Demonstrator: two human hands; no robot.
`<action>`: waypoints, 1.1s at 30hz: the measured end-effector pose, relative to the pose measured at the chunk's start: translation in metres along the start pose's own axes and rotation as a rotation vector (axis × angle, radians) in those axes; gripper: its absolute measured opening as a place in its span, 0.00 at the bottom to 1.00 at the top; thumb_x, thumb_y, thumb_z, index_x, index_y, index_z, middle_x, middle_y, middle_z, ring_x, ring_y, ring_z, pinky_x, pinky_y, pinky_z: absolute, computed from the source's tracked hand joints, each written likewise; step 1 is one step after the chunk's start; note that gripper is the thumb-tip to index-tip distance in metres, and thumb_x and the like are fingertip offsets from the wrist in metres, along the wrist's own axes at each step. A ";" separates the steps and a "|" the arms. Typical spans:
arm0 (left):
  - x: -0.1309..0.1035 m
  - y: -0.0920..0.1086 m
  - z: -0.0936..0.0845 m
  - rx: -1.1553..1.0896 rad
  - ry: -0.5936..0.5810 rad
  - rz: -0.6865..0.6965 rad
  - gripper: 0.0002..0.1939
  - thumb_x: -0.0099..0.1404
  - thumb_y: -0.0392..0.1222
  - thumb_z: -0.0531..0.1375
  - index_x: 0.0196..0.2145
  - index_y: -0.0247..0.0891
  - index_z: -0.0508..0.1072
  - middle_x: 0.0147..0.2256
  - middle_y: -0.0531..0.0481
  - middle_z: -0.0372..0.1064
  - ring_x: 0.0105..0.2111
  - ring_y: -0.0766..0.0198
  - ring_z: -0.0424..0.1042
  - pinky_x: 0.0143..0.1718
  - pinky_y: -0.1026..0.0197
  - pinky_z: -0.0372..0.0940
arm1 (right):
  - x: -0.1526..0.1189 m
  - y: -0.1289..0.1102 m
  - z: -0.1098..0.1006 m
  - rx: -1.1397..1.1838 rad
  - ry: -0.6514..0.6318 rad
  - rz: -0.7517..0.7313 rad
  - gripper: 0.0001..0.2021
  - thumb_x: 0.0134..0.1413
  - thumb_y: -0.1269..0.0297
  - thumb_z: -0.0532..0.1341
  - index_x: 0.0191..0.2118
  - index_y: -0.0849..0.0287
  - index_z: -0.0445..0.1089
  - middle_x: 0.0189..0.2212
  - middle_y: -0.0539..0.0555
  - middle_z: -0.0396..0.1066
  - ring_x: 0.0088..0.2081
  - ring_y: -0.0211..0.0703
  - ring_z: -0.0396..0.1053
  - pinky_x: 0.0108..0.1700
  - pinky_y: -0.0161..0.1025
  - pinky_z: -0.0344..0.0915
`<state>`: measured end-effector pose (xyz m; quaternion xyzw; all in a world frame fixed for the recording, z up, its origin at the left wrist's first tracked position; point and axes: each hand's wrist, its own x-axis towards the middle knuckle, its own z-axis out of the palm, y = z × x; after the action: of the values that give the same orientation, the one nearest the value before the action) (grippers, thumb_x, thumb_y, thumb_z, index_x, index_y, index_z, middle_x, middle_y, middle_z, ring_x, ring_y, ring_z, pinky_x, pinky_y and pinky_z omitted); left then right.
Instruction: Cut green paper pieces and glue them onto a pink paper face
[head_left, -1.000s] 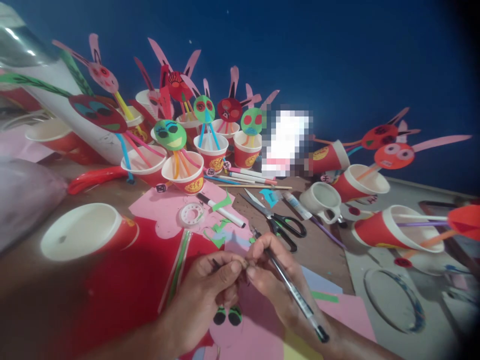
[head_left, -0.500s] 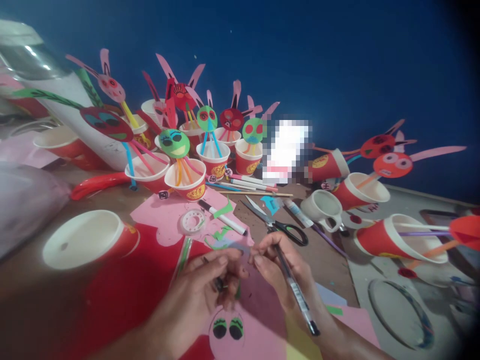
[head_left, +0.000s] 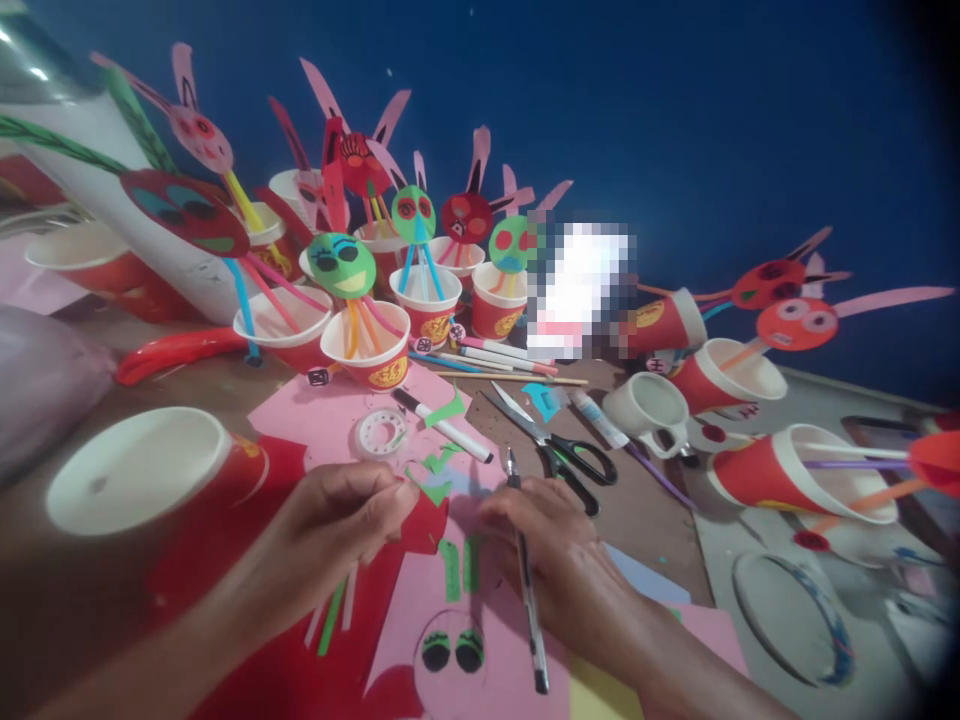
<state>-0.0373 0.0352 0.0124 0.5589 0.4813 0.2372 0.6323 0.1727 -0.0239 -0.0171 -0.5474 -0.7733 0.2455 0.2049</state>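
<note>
Right hand point(head_left: 544, 530) grasping a pen point(head_left: 527, 580), left hand point(head_left: 349, 520) with fingertips pinched together, anything between them too small to tell, scissors point(head_left: 555, 440) beyond on the table point(head_left: 652, 520).

Blue wall point(head_left: 675, 120); white mug point(head_left: 634, 405).

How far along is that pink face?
The black eyes with green lids look done. The right hand holds a pen; the left hand's fingers are pinched, contents unclear. Probably left: a mouth, since none shows, and placing the loose green strips above the face.
</note>
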 end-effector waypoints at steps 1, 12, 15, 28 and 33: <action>0.002 0.000 0.003 -0.004 -0.012 0.001 0.22 0.58 0.53 0.55 0.14 0.37 0.57 0.14 0.58 0.46 0.16 0.72 0.45 0.17 0.67 0.42 | 0.000 -0.001 0.002 -0.025 -0.013 -0.007 0.15 0.43 0.80 0.54 0.38 0.57 0.64 0.27 0.52 0.66 0.33 0.45 0.62 0.37 0.41 0.53; 0.010 -0.008 0.020 -0.012 -0.110 -0.179 0.13 0.57 0.48 0.56 0.28 0.35 0.72 0.14 0.57 0.57 0.15 0.71 0.55 0.18 0.68 0.51 | 0.007 -0.007 -0.012 0.704 -0.055 0.321 0.05 0.52 0.70 0.57 0.34 0.55 0.60 0.26 0.46 0.61 0.26 0.35 0.58 0.29 0.33 0.56; 0.011 -0.007 0.027 -0.121 -0.161 -0.228 0.13 0.59 0.48 0.55 0.28 0.34 0.71 0.14 0.58 0.56 0.14 0.71 0.54 0.18 0.68 0.51 | 0.010 -0.008 -0.017 0.882 -0.045 0.348 0.06 0.51 0.68 0.58 0.35 0.56 0.59 0.26 0.45 0.60 0.25 0.33 0.57 0.28 0.31 0.55; 0.005 -0.002 0.033 0.228 0.007 0.028 0.09 0.57 0.44 0.57 0.26 0.37 0.71 0.18 0.56 0.60 0.17 0.72 0.58 0.18 0.70 0.54 | 0.005 0.001 -0.019 0.358 0.026 0.201 0.15 0.43 0.79 0.55 0.36 0.53 0.61 0.27 0.45 0.69 0.29 0.38 0.64 0.33 0.34 0.57; -0.011 0.002 0.011 0.564 0.123 0.445 0.09 0.61 0.35 0.53 0.37 0.43 0.71 0.28 0.55 0.71 0.27 0.68 0.70 0.27 0.70 0.63 | 0.004 0.008 -0.010 0.006 0.005 0.014 0.15 0.41 0.79 0.56 0.37 0.57 0.64 0.29 0.51 0.70 0.34 0.44 0.65 0.39 0.40 0.55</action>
<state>-0.0317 0.0209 0.0169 0.7870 0.4316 0.2600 0.3561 0.1835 -0.0163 -0.0141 -0.5530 -0.7682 0.2478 0.2064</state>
